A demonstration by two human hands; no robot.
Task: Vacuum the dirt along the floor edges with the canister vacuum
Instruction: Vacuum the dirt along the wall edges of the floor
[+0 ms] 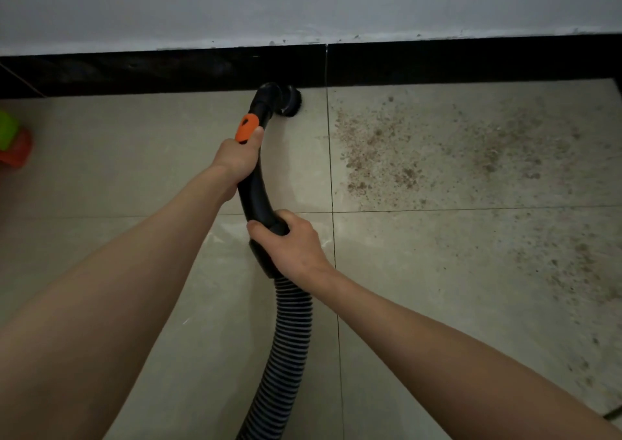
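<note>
Vacuum hose (286, 345), ribbed and black, is seen nearest, rising from the bottom edge of the head view to the curved black handle tube (250, 197); the canister itself is not in view. The tube's lower end is wrapped by the right hand (292, 242), fingers curled fully round it; farther up, the tube is gripped just below the orange slider (247, 128) by the left hand (237, 162), the thumb lying beside the orange part. Beyond the hands, the round brush nozzle (292, 101) is set on the tiled floor (134, 170), touching or almost touching the black skirting board (168, 72) under the pale wall (303, 2). The dirt (387, 150), brown and crumbly, is spread over the tiles to the right of the nozzle, just past a grout line, and thins out toward the near right. A green and orange object (13, 140) is cut off at the left edge.

Most of the dirt is judged to remain; if the brush is swept too fast, crumbs may be scattered rather than drawn in; if the nozzle is lifted or tilted, suction at the edge may be lost; the hose may be kinked if pulled sideways.
</note>
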